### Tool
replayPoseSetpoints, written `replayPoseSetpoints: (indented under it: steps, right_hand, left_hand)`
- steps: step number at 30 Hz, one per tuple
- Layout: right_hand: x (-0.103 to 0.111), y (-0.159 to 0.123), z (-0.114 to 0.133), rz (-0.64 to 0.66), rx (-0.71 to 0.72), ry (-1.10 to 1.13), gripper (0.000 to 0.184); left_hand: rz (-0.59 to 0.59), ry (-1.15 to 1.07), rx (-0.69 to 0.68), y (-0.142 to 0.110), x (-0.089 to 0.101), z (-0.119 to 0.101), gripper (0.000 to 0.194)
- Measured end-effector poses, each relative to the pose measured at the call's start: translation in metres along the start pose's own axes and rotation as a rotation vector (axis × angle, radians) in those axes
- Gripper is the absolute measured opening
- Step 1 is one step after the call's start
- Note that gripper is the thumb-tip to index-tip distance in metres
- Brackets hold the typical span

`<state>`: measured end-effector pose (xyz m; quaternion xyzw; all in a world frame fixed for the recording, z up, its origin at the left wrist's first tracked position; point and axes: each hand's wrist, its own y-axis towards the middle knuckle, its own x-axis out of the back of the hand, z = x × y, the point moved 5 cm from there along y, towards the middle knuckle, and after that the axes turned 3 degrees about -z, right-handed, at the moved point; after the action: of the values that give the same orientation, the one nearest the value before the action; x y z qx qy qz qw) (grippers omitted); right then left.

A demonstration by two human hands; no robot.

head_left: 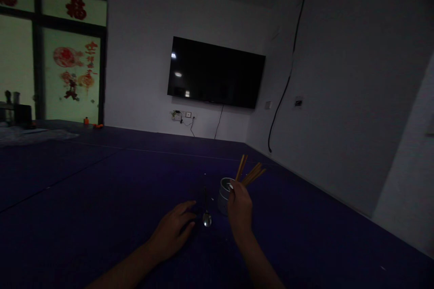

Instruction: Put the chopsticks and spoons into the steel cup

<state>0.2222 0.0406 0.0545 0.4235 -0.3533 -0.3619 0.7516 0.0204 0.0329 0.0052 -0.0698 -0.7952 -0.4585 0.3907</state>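
My right hand (240, 210) is raised over the dark purple surface (101, 198) and is closed around a bundle of wooden chopsticks (250, 172), whose tips fan up and to the right. Just behind that hand stands a small grey cylindrical holder (224, 194). A metal spoon (206, 216) lies on the surface between my hands, bowl toward me. My left hand (174, 230) rests flat on the surface beside the spoon, fingers stretched toward it and holding nothing.
The room is dim. A black television (215, 72) hangs on the far white wall above a socket with cables (183, 116). A window with red paper decorations (71, 72) is at the left. A white wall runs along the right.
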Motion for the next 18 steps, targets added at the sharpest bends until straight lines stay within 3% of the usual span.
replayPoseSetpoints:
  steps: [12,18]
  right_hand:
    - [0.003,0.0003,0.002,0.14,-0.197,-0.107,0.033]
    - [0.0025,0.0021,-0.0001,0.177,-0.209,-0.124,0.03]
  left_hand:
    - [0.003,-0.022,0.001,-0.0002,-0.0022,-0.0007,0.023]
    - [0.017,-0.018,0.008,0.0,-0.0016,-0.001,0.023]
